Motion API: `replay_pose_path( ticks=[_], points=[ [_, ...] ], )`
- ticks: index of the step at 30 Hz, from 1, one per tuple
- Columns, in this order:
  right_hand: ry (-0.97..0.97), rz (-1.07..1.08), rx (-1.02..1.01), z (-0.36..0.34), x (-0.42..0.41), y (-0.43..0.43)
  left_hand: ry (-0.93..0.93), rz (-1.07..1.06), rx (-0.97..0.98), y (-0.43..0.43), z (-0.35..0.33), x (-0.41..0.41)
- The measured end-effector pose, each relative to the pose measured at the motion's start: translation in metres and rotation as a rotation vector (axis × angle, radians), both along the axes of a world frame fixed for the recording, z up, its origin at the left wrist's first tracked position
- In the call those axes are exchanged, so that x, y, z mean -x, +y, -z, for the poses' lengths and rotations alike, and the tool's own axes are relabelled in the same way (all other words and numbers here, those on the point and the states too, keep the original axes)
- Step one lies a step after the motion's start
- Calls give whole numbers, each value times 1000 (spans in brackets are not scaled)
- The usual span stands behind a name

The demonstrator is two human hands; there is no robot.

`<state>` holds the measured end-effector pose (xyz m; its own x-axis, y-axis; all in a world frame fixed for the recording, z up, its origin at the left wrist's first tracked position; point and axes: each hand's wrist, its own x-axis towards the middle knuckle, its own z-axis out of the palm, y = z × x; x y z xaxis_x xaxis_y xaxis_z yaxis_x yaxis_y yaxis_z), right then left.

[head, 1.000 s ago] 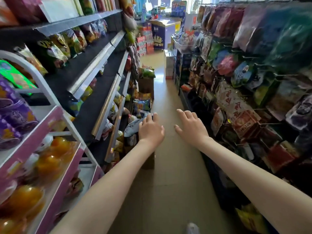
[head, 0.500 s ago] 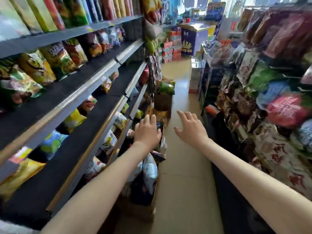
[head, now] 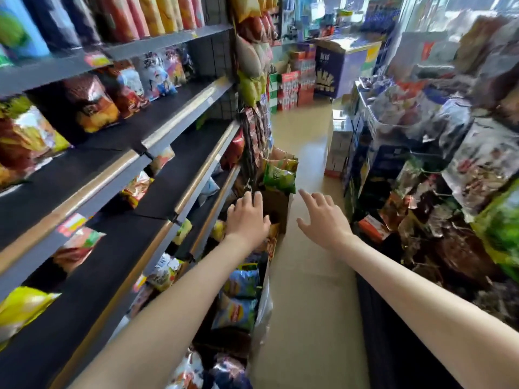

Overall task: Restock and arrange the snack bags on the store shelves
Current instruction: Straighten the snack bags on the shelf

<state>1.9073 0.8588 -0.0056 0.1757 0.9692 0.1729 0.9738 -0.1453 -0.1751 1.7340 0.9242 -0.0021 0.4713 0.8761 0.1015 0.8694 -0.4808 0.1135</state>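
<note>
Head view, snack bags [head: 241, 284] below left hand [head: 247, 220] fingers [head: 247, 197], right hand [head: 323, 217] spread.

a small shop: tiered shelves [head: 157, 153] stocked with snack bags [head: 92, 103], hanging packets [head: 483, 161], stacked drink cartons [head: 292, 88] along a narrow aisle [head: 306, 276].

**Foil, board and brushed trim**

Left of the left hand [head: 247, 217], the shelves [head: 168, 178] are decked in matt black. Each front edge is capped with a strip [head: 205, 167] that looks like brushed metal — a dull sheen, no mirror. The snack bags [head: 241, 282] under that wrist are glossy printed film, crinkled and catching light. Just beyond that hand sits a box [head: 276, 203] of plain brown cardboard, matt and a little rough. Under the right hand [head: 323, 217] the floor [head: 306, 290] is smooth tan with a soft shine. Off to that hand's right, hanging packets [head: 483, 167] look like clear, shiny plastic — blurred, though.
</note>
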Motion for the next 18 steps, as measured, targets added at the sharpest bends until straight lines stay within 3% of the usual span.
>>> replay_pose_path(
  ticks=[11, 18],
  points=[
    [2, -102, 104, 53, -208, 293, 60, -106, 108, 268, 53, -179],
    [-29, -209, 207, 88, -307, 471, 107, -207, 192, 425, 94, -248]
  ],
)
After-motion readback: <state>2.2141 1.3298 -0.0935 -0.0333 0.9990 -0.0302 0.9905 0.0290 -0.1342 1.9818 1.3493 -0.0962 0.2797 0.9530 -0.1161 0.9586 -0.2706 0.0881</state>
